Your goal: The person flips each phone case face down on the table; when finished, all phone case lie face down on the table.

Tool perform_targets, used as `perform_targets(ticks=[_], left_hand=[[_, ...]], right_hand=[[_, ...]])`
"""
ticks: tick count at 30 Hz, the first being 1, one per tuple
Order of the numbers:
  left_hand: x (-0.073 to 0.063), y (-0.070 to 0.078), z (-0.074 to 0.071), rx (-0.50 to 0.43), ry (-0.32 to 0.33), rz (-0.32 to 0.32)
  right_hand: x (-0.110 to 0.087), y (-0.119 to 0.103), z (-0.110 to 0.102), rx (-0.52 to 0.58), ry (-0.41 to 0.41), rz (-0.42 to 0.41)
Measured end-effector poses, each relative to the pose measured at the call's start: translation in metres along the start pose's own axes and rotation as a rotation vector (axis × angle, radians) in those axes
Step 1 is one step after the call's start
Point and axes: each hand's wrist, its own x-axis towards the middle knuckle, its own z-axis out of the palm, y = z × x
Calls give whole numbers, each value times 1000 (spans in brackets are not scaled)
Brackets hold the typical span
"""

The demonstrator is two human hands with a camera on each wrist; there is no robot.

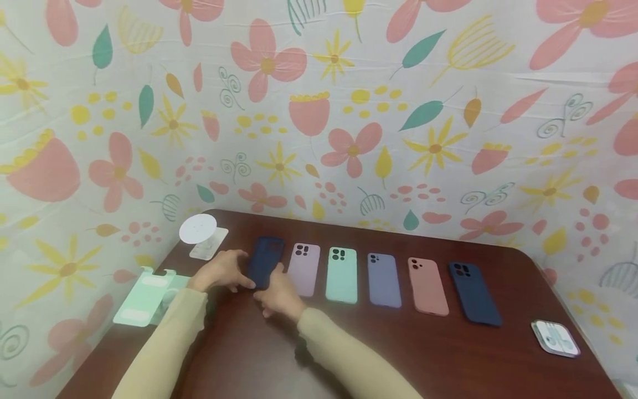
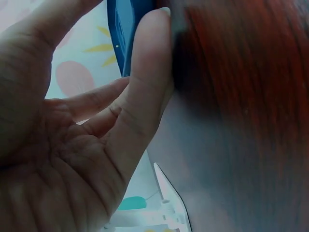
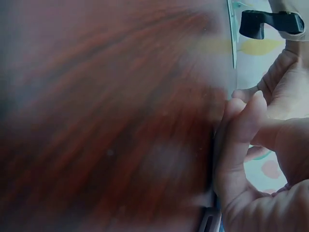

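Note:
A dark blue phone case (image 1: 266, 257) is at the left end of a row on the brown table. My left hand (image 1: 222, 271) grips its left edge, the thumb at its near corner; the left wrist view shows fingers around the blue case (image 2: 126, 29). My right hand (image 1: 281, 293) holds its near right corner, with the index finger along the right side. Beside it lie a lilac case (image 1: 305, 271), a mint case (image 1: 341, 280), a periwinkle case (image 1: 385, 282), a pink case (image 1: 428, 288) and another dark blue case (image 1: 476, 296). Whether the held case touches the table, I cannot tell.
At the back left stands a white round-topped stand (image 1: 198, 230). Nearer, a mint-green folding stand (image 1: 142, 299) sits by the left edge. Earphones in a clear box (image 1: 555, 338) lie near the right edge. A flower-print cloth (image 1: 349, 111) hangs behind the table.

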Motion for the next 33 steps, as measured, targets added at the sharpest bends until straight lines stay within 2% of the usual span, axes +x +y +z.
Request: perform_targets(ticks=[14, 25, 33], left_hand=[[8, -4, 1, -20, -28, 13], [9, 0, 0, -58, -62, 24], [6, -2, 4, -100, -30, 20]], right_hand=[[5, -5, 4, 17, 40, 80], [5, -4, 3, 51, 48, 82], [-2, -7, 2, 88, 55, 62]])
